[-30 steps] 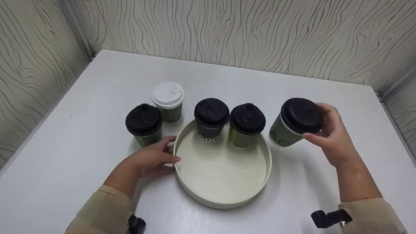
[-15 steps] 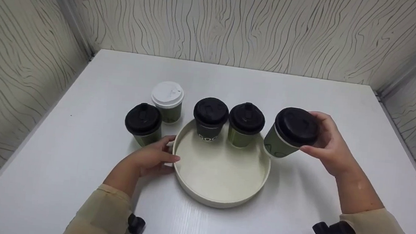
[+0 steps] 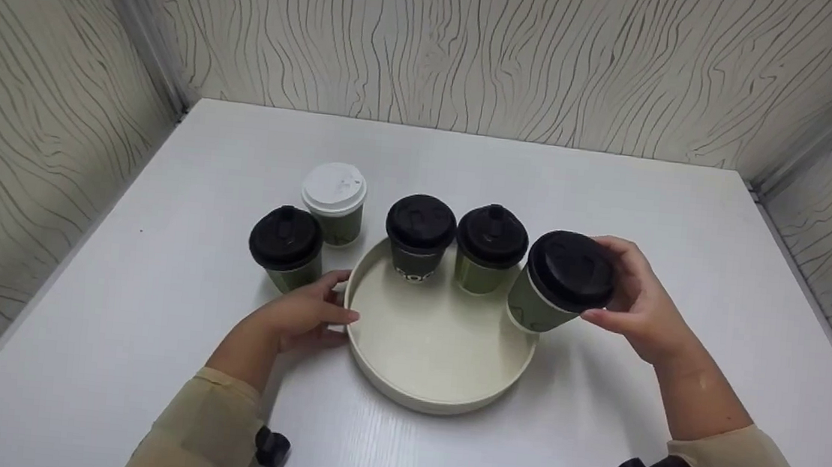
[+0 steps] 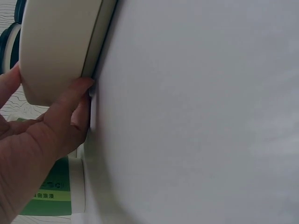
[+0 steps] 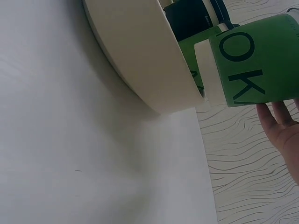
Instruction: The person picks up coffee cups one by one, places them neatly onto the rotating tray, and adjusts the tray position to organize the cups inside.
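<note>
Green black-lidded cup point(image 3: 551, 289), gripped in the curled right hand point(image 3: 639, 306), tilts at the right rim of the round tray point(image 3: 436, 348), probably to clear it, while the left hand point(image 3: 307, 316) pinches the tray's left wall, seemingly bracing it.

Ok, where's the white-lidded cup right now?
In the head view, the white-lidded cup stands on the table, left of the round tray, just behind a black-lidded cup.

We see a white worktop point(image 3: 124, 298), a line-patterned back wall point(image 3: 432, 47) behind its far edge, and similar side walls point(image 3: 17, 138) beyond its left and right edges.
</note>
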The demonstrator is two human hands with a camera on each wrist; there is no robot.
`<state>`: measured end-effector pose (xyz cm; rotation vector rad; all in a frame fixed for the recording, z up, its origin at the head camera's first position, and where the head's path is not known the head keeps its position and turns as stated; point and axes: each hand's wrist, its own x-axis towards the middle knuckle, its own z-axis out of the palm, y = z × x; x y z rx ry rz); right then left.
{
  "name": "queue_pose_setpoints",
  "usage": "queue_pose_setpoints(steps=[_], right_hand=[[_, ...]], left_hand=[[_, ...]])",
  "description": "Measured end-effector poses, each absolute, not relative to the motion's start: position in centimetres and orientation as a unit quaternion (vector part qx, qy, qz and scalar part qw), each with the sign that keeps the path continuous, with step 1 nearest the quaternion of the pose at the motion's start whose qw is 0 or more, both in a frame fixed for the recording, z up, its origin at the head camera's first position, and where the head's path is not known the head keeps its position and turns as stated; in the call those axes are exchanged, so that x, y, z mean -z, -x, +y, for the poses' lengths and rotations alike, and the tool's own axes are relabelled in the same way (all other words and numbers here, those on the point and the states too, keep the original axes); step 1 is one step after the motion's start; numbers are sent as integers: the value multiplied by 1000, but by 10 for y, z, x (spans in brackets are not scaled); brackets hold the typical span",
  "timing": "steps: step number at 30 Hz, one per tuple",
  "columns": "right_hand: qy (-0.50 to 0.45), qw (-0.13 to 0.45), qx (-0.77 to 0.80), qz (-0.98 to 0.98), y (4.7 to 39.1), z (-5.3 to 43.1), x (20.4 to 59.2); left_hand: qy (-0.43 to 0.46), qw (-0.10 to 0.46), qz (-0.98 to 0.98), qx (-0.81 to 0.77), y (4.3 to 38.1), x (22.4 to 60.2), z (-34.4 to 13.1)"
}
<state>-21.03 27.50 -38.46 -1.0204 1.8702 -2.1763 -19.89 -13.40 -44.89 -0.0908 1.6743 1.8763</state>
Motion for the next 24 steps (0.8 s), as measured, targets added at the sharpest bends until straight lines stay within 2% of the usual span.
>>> queue_pose_setpoints(steps=[24], right_hand=[[346,66,714,605,205,257,395]], left_hand=[[27,312,623,-717,199,448,-135]])
